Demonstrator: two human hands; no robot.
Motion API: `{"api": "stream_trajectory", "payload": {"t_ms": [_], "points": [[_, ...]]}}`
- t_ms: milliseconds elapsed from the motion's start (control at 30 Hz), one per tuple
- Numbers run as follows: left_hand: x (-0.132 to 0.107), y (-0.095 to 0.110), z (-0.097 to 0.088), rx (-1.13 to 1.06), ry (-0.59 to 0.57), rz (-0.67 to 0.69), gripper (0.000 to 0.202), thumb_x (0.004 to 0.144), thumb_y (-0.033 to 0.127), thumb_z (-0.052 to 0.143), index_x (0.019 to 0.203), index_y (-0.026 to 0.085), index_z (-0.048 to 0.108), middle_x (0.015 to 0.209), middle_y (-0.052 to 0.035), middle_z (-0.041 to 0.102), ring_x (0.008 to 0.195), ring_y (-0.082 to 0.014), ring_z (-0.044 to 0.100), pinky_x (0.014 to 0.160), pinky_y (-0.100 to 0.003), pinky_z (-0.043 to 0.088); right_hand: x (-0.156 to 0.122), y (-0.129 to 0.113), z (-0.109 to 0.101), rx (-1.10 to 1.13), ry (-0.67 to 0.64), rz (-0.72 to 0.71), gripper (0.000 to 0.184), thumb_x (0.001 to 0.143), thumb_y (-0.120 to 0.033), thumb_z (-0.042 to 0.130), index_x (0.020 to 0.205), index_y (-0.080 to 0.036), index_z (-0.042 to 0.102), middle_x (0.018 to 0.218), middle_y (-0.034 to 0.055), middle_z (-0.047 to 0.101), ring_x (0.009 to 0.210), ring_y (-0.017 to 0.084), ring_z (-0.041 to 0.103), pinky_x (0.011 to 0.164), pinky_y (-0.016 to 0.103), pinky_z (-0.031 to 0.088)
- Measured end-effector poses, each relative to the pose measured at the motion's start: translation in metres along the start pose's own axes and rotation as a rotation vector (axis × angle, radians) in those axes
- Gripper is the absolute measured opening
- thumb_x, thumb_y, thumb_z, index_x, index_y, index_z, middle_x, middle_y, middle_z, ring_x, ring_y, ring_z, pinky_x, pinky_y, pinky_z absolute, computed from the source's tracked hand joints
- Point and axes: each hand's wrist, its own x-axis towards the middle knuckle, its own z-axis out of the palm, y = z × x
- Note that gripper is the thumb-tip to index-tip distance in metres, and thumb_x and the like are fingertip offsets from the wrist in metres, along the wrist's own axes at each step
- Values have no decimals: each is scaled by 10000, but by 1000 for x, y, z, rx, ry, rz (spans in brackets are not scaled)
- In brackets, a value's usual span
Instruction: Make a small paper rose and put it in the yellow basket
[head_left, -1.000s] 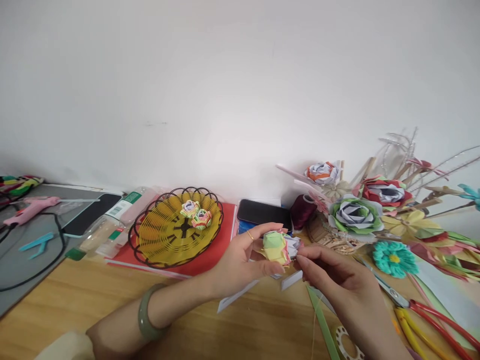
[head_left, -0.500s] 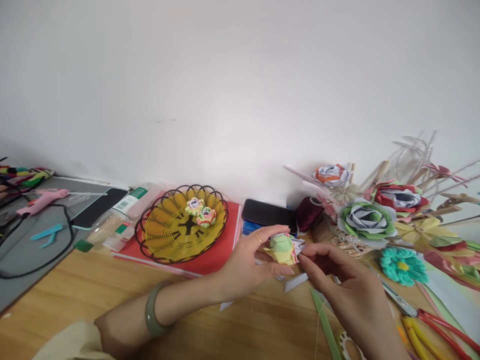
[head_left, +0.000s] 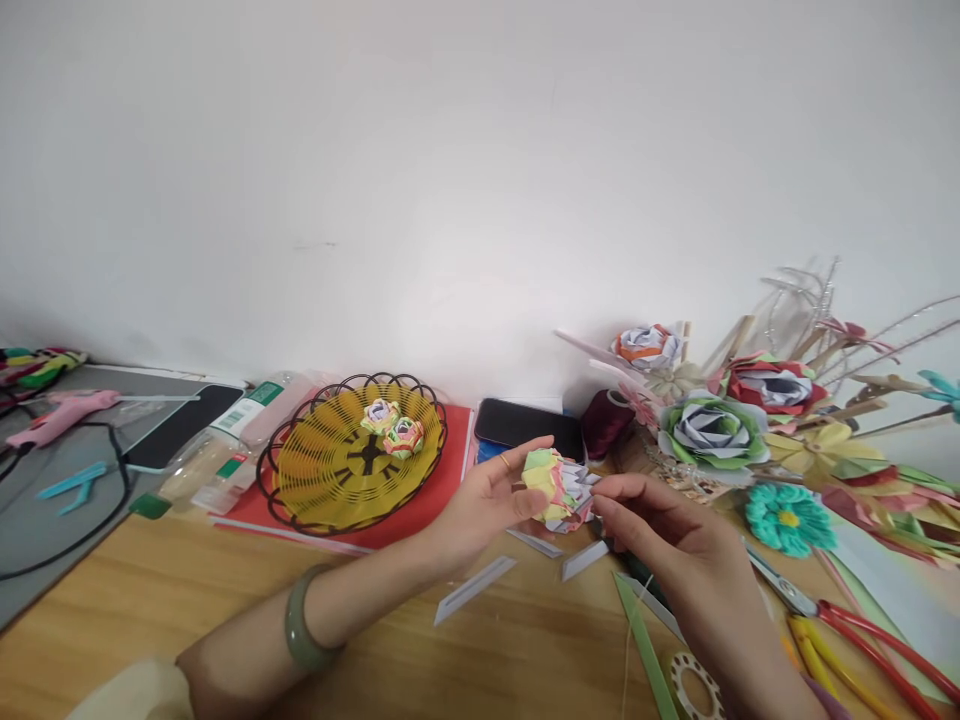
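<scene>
My left hand point(head_left: 491, 500) holds a folded paper flower point(head_left: 555, 490) of yellow, green, pink and white strips, its thumb against the near side. My right hand point(head_left: 660, 530) pinches the white paper at the flower's right side between thumb and fingertips. Both hands are raised a little over the wooden table. Beneath them lie folded white paper strips point(head_left: 474, 590) and a long green strip point(head_left: 645, 650). Two smaller paper flowers point(head_left: 403, 436) rest in the yellow woven basket point(head_left: 322, 490) to the left.
Scissors point(head_left: 799, 600) and yellow-handled pliers point(head_left: 814, 655) lie at the right, below a teal yarn flower point(head_left: 791, 520) and several paper flowers point(head_left: 712, 432). A phone point(head_left: 529, 428) and a purple thread spool point(head_left: 606, 425) stand behind. Leftward are plastic bottles point(head_left: 251, 415) and a pink glue gun point(head_left: 64, 415).
The paper flower has been turned in my left hand, so more of its white side shows. My left thumb now lies across it. The camera view has shifted slightly right.
</scene>
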Motion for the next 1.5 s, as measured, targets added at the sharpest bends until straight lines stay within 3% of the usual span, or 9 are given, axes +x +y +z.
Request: {"api": "stream_trajectory", "payload": {"t_ms": [300, 633, 700, 933, 1067, 1167, 1267, 1367, 1500], "points": [[-2, -2, 0, 49, -32, 9, 711, 601, 306, 769, 1250, 222, 492, 1140, -114, 593, 883, -193, 583, 672, -284, 493, 1, 7, 0, -105, 6, -101, 202, 707, -379, 626, 725, -183, 672, 717, 39, 664, 629, 162, 586, 524, 225, 462], [-3, -1, 1, 140, -29, 39, 731, 597, 291, 775, 1262, 225, 479, 1244, -104, 550, 1021, -218, 565, 866, -328, 437, 2, -6, -2, -153, -118, -22, 235, 723, -397, 585, 678, -182, 666, 602, 3, 601, 523, 130, 524, 458, 216, 431], [-3, -1, 1, 160, -39, 38, 736, 601, 282, 773, 1269, 222, 473, 1207, -102, 576, 1035, -225, 559, 885, -341, 426, 2, -2, -1, -225, -92, -81, 212, 743, -364, 565, 675, -182, 649, 618, 7, 608, 543, 135, 533, 473, 220, 429], [-5, -2, 3, 188, -11, 28, 720, 592, 291, 778, 1248, 203, 494, 1077, -90, 639, 965, -209, 586, 869, -334, 432, -3, 10, 5, -545, 119, -484, 116, 758, -214, 528, 676, -201, 610, 619, 8, 615, 531, 138, 538, 532, 248, 435], [-5, -2, 3, 168, -8, 36, 703, 603, 291, 773, 1242, 200, 497, 1052, -89, 648, 958, -208, 591, 861, -329, 438, -3, 4, 1, -378, -23, -314, 166, 789, -296, 520, 694, -205, 621, 694, 26, 638, 620, 163, 577, 544, 242, 450], [-4, -2, 2, 157, -14, 42, 685, 605, 287, 772, 1231, 209, 506, 1100, -87, 630, 974, -206, 584, 853, -316, 441, 0, -1, -4, -226, -110, -140, 281, 807, -387, 509, 619, -197, 593, 609, 6, 572, 585, 146, 537, 526, 229, 437], [-4, -1, 1, 157, -13, 48, 685, 601, 283, 774, 1229, 209, 509, 1107, -86, 625, 978, -204, 579, 856, -315, 439, 3, -3, -6, -133, -141, -59, 308, 769, -434, 557, 599, -186, 619, 531, -16, 503, 526, 124, 480, 495, 221, 410], [-5, -2, 0, 161, -15, 39, 702, 591, 290, 780, 1232, 209, 508, 1085, -83, 632, 975, -210, 581, 858, -323, 438, 5, -4, -5, -81, -154, 3, 295, 709, -465, 613, 678, -181, 686, 533, -10, 530, 508, 121, 470, 487, 230, 413], [-5, -2, 0, 174, -25, 38, 691, 596, 301, 775, 1229, 217, 512, 1107, -85, 622, 1001, -219, 571, 874, -331, 430, 6, -4, -4, -70, -160, 54, 308, 669, -482, 644, 646, -180, 700, 568, 4, 577, 502, 114, 469, 484, 231, 412]]}}
